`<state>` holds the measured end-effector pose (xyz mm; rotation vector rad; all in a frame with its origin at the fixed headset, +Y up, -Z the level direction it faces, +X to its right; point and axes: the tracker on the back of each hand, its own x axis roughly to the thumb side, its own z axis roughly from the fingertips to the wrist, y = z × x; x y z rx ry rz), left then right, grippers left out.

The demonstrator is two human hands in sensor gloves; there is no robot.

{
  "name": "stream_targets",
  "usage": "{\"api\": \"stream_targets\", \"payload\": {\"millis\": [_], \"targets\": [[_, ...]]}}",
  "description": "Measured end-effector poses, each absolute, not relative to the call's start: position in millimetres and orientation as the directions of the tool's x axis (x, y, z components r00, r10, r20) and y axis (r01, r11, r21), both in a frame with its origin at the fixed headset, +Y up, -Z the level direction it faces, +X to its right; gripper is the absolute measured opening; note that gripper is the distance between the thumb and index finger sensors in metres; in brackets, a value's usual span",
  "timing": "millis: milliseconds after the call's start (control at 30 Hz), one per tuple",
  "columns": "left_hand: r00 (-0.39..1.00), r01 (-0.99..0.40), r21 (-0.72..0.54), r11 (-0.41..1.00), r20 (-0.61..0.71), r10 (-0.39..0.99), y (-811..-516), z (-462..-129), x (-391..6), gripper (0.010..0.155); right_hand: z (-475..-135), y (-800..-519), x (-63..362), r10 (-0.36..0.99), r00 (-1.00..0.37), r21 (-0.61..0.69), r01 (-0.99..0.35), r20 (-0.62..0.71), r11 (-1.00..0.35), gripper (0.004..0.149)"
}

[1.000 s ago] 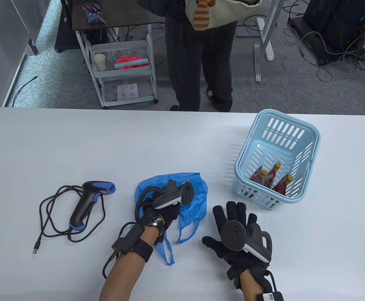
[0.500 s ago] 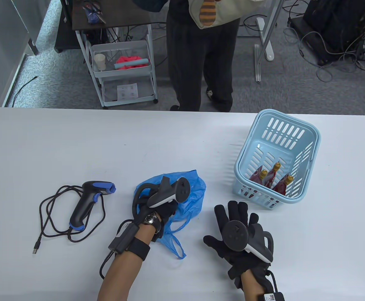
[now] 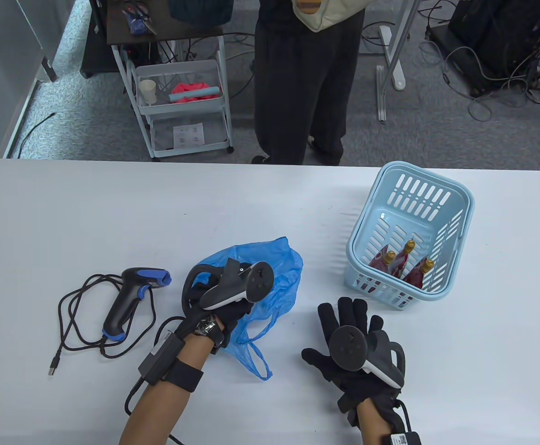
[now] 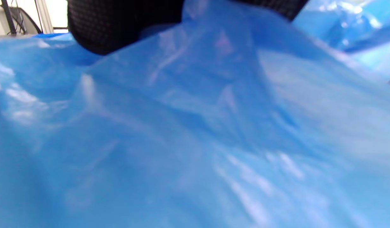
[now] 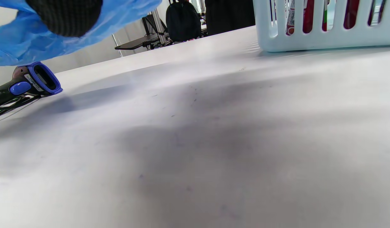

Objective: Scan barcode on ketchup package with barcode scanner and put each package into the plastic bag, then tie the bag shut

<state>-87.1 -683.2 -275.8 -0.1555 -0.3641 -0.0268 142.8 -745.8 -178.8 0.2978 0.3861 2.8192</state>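
Fingers of my left hand (image 3: 226, 310) clench the blue bag (image 3: 270, 273), now lifted leftward off the table (image 3: 112, 208); right hand (image 3: 353, 347) flat, released. Ketchup packs (image 3: 402, 266) wait unscanned in basket (image 3: 460, 204); scanner (image 3: 131, 296) idle.

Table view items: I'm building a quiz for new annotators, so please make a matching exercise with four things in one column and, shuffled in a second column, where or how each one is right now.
Things:
1. barcode scanner
2. blue plastic bag
3. ketchup packages
4. right hand

Places or states:
A. standing inside the light blue basket
B. flat on the table, fingers straight, holding nothing
C. lying on its side beside its coiled cable
D. gripped by the left hand

Pairs: 1-C, 2-D, 3-A, 4-B
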Motion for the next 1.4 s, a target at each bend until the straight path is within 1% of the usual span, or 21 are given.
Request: {"api": "stream_targets", "payload": {"millis": [333, 667, 967, 1400], "targets": [[0.893, 0.097, -0.041, 0.994, 0.444, -0.069, -650, -243, -82, 0.041, -178, -745, 143, 0.293, -0.942, 0.283, -0.239, 0.165, -0.929, 0.092], [0.860, 0.120, -0.007, 0.993, 0.499, -0.101, -639, -211, -75, 0.041, -176, -745, 143, 0.295, -0.942, 0.274, -0.245, 0.159, -0.930, 0.092], [0.831, 0.189, 0.002, 0.982, 0.532, -0.161, -650, -188, -71, 0.041, -174, -744, 145, 0.294, -0.944, 0.269, -0.247, 0.148, -0.931, 0.092], [0.813, 0.257, -0.047, 0.965, 0.550, -0.190, -688, -176, -68, 0.041, -172, -742, 152, 0.305, -0.944, 0.254, -0.266, 0.129, -0.930, 0.091]]}}
